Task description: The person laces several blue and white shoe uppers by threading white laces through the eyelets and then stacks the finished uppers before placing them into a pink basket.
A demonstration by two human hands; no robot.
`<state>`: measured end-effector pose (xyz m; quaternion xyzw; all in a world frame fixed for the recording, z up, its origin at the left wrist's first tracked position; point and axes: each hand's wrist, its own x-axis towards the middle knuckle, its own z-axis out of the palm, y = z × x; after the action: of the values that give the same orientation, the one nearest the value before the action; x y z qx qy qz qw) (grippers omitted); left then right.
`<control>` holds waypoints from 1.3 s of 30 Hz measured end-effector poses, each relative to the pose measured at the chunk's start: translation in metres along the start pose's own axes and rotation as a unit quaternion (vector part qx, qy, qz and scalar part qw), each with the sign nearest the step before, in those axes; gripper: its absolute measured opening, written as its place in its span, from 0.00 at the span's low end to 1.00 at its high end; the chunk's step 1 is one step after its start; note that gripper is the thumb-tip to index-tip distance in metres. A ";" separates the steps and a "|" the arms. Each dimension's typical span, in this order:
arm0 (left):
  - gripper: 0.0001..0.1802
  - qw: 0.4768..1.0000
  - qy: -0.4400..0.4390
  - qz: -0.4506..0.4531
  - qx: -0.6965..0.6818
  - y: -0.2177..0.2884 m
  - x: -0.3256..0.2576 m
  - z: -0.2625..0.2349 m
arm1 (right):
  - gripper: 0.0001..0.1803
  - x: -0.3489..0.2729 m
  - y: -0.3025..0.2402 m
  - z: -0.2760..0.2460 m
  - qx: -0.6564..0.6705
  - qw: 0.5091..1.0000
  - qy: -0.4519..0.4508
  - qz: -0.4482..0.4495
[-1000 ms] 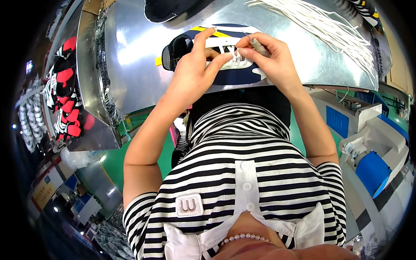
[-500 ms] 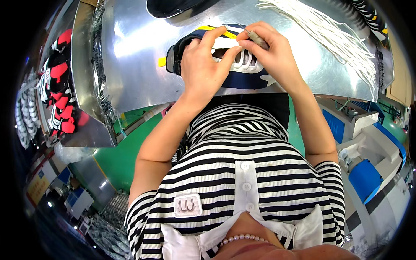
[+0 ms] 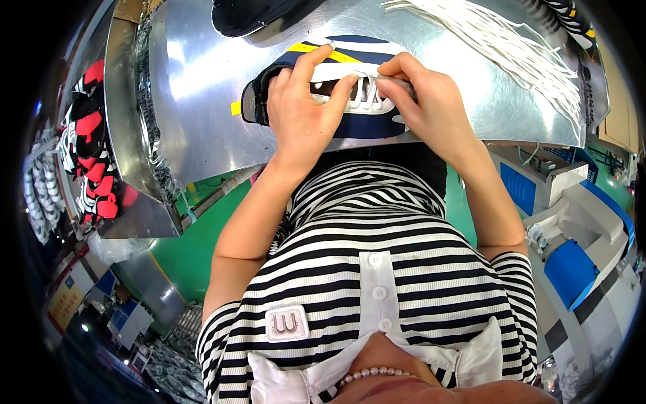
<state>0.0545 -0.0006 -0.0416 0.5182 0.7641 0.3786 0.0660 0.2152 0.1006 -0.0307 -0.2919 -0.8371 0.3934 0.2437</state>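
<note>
Closest to me I see a black-and-white striped shirt (image 3: 377, 283) with a white collar, and both bare forearms run up from it to the metal table (image 3: 202, 101), which I take as my landmark. At the near edge of that table lies a navy shoe (image 3: 356, 124) with white trim and yellow tags, its opening turned toward the table's left side. My left hand (image 3: 299, 111) rests on top of the shoe, fingers curled over the collar and the thumb and forefinger closed narrowly on a white lace (image 3: 367, 101) at the eyelets. My right hand (image 3: 431, 101) sits just beside it on the shoe's right part, fingertips pinched tight on the same lace where it crosses the tongue. Further in on the table, toward its right far corner, a loose bundle of white laces (image 3: 498, 40) is spread out. At the table's far edge, left of centre, a dark shoe (image 3: 249, 13) is partly cut off. Off the table's left side hang rows of red and black shoe pieces (image 3: 94, 155).
</note>
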 end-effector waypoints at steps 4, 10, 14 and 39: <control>0.21 1.000 -0.004 0.013 0.027 0.003 -0.002 -0.002 | 0.08 0.002 -0.003 0.000 -0.057 0.998 -0.021 0.001; 0.19 0.998 -0.009 0.058 -0.016 0.007 -0.014 0.003 | 0.13 0.015 -0.016 0.026 -0.258 0.961 -0.077 -0.058; 0.17 0.987 0.024 -0.022 -0.159 -0.009 -0.010 0.003 | 0.10 0.021 -0.020 0.019 -0.232 0.968 -0.090 -0.038; 0.28 0.910 -0.195 -0.174 -0.321 -0.004 0.008 -0.023 | 0.09 0.001 0.023 0.036 -0.021 0.982 0.178 0.066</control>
<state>0.0368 -0.0063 -0.0255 0.3914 0.6510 0.4780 0.4411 0.1985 0.0944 -0.0690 -0.4172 -0.7673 0.3327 0.3556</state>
